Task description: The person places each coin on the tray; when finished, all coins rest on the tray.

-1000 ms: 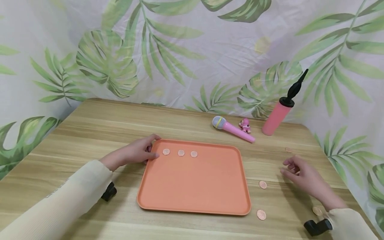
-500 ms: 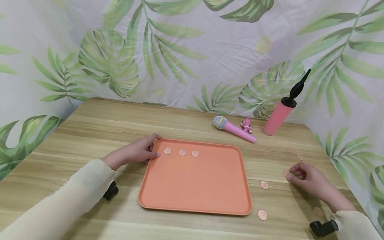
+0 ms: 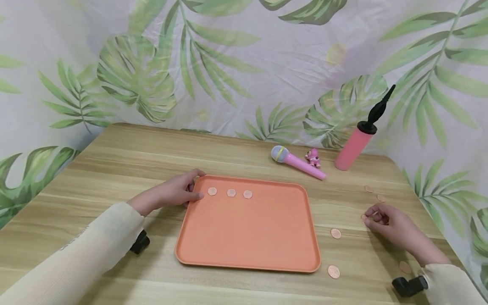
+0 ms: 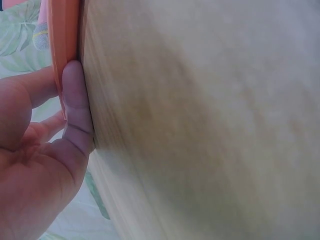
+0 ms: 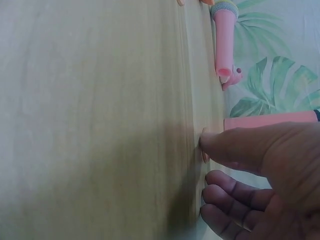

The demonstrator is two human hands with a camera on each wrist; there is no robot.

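An orange tray (image 3: 248, 233) lies on the wooden table, with three copper-coloured coins (image 3: 231, 192) in a row near its far edge. My left hand (image 3: 173, 190) grips the tray's far left corner, thumb over the rim. Seen from the left wrist, fingers (image 4: 77, 115) lie against the tray's side (image 4: 64, 35) and underside. To the right of the tray, my right hand (image 3: 390, 222) pinches a coin (image 3: 363, 217) low at the table. In the right wrist view the thumb covers part of this coin (image 5: 205, 156), and the index finger is largely hidden behind the thumb.
Loose coins lie around the right hand: one coin (image 3: 335, 234) beside the tray, another (image 3: 333, 272) nearer, several others farther right. Behind the tray are a pink toy microphone (image 3: 299, 163), a small pink figurine (image 3: 313, 157) and a pink hand pump (image 3: 354, 146) standing upright.
My right hand has moved slightly nearer and to the right, fingers closing on a coin; two coins behind it now show. The left hand stays on the tray.
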